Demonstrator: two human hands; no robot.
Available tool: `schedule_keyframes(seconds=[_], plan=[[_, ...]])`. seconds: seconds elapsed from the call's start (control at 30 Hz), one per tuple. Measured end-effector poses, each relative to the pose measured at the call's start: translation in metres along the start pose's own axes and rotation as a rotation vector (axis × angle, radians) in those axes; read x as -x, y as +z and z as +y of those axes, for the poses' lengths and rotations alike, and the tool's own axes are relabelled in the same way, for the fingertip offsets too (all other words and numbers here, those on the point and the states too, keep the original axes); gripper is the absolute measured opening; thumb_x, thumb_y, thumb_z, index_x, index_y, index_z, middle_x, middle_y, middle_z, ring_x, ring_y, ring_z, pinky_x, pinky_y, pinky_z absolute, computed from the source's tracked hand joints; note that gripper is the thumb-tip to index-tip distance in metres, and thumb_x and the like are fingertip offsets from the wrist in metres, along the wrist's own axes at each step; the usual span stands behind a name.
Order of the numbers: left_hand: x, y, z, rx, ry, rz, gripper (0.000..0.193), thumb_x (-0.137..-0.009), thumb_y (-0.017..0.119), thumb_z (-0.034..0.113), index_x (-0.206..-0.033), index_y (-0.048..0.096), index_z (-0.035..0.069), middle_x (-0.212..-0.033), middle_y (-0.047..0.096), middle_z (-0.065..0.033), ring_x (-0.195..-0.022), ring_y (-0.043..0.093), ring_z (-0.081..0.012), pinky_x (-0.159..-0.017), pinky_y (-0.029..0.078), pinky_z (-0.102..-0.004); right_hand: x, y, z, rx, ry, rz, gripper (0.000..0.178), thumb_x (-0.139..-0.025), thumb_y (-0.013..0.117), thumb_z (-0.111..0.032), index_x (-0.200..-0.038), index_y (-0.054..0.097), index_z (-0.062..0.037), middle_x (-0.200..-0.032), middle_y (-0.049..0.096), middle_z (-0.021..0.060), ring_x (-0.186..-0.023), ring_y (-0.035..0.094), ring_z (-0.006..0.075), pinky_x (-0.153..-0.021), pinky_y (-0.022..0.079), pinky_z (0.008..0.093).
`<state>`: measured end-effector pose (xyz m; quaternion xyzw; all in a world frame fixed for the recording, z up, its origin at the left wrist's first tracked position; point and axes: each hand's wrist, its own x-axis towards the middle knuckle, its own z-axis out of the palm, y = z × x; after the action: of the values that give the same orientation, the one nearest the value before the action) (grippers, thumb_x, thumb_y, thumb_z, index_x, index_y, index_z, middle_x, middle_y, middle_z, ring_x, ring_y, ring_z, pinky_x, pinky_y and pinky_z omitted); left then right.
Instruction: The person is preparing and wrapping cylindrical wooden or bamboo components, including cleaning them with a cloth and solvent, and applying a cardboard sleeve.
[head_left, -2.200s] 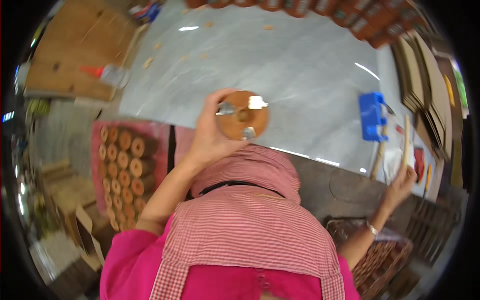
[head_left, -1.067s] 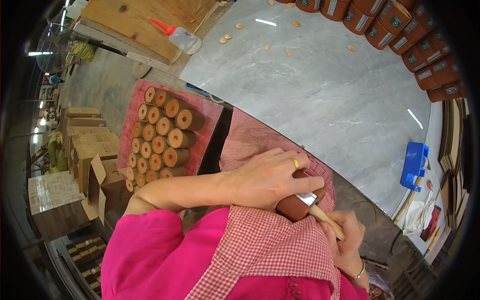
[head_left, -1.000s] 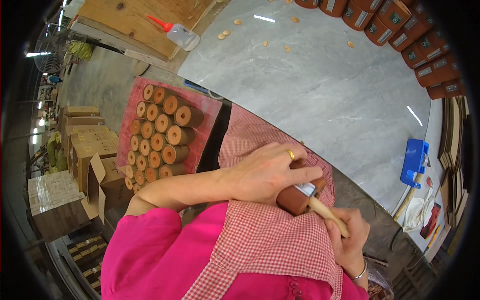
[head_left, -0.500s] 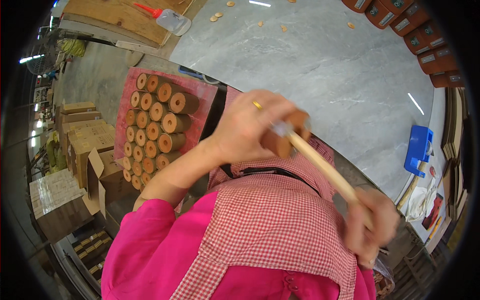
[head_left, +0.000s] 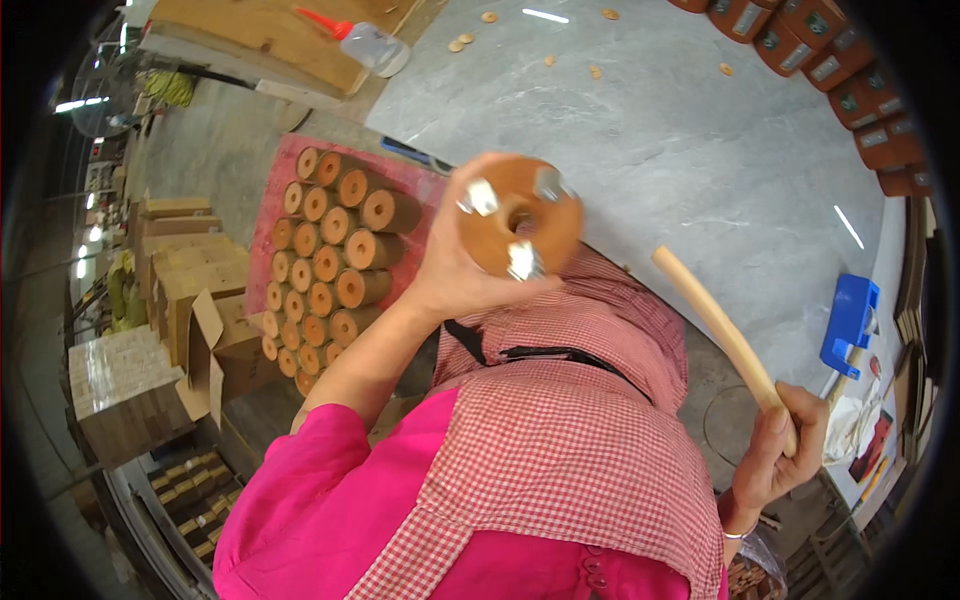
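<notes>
Just behind the block (head_left: 500, 230), the edge of the table (head_left: 650, 130) slants down to the right, and open room separates block from stick (head_left: 725, 335). A red board (head_left: 420, 185) bears rows of cylinders (head_left: 327, 265); the carton (head_left: 207, 318) near it stands open, contents hidden. The left hand (head_left: 450, 260) curls round the block's side; the right hand (head_left: 785, 445) pinches the stick's near end.

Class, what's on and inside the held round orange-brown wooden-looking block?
The round block bears three shiny silvery metallic-looking patches around a hole. The hole's interior is too blurred to identify; the left hand covers part of the block's side.
</notes>
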<state>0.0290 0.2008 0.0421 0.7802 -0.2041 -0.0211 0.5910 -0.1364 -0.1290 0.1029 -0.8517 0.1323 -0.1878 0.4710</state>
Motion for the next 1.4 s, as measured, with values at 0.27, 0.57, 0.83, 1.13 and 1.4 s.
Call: schedule_keyframes(seconds=[0.27, 0.57, 0.83, 1.13, 1.4], plan=[[-0.039, 0.046, 0.013, 1.747, -0.792, 0.132, 0.083, -0.089, 0.062, 0.069, -0.138, 0.045, 0.005, -0.132, 0.052, -0.0185, -0.128, 0.054, -0.0389, -0.104, 0.055, -0.0498, -0.018, 0.002, 0.037, -0.118, 0.084, 0.377, 0.030, -0.109, 0.048, -0.018, -0.125, 0.063, 0.0032, -0.071, 0.047, -0.0022, -0.061, 0.038, 0.0040, -0.055, 0.029, 0.0210], [-0.053, 0.060, 0.011, 1.939, -0.895, 0.130, 0.062, -0.096, 0.057, 0.061, -0.133, 0.055, 0.012, -0.130, 0.058, -0.0109, -0.126, 0.056, -0.0356, -0.103, 0.055, -0.0532, 0.004, -0.116, 0.180, 0.503, 0.172, 0.895, 0.036, -0.107, 0.053, -0.022, -0.133, 0.065, -0.0008, -0.105, 0.071, 0.0100, -0.085, 0.063, 0.0151, -0.074, 0.051, 0.0290], [-0.063, 0.067, 0.018, 1.893, -0.873, 0.181, 0.050, -0.099, 0.058, 0.049, -0.130, 0.061, 0.011, -0.129, 0.063, -0.0136, -0.122, 0.059, -0.0372, -0.103, 0.054, -0.0539, 0.020, -0.160, 0.271, 0.973, 0.207, 0.549, 0.042, -0.097, 0.062, -0.025, -0.131, 0.065, 0.0006, -0.126, 0.067, 0.0228, -0.115, 0.066, 0.0349, -0.097, 0.051, 0.0404], [-0.044, 0.079, 0.003, 1.783, -1.001, 0.034, 0.047, -0.099, 0.062, 0.045, -0.133, 0.062, 0.012, -0.133, 0.064, -0.0115, -0.126, 0.058, -0.0349, -0.108, 0.051, -0.0492, -0.027, -0.119, 0.171, 0.683, -0.066, 0.657, 0.030, -0.090, 0.065, -0.004, -0.120, 0.066, 0.0019, -0.118, 0.066, 0.0184, -0.109, 0.063, 0.0334, -0.092, 0.051, 0.0410], [-0.042, 0.069, 0.009, 1.625, -0.914, 0.100, 0.042, -0.099, 0.063, 0.035, -0.131, 0.061, 0.008, -0.127, 0.063, -0.0137, -0.122, 0.060, -0.0330, -0.102, 0.055, -0.0459, -0.044, -0.197, 0.242, 1.192, 0.133, 0.698, 0.054, -0.089, 0.068, -0.032, -0.134, 0.061, -0.0016, -0.135, 0.062, 0.0215, -0.128, 0.055, 0.0401, -0.111, 0.038, 0.0478]])
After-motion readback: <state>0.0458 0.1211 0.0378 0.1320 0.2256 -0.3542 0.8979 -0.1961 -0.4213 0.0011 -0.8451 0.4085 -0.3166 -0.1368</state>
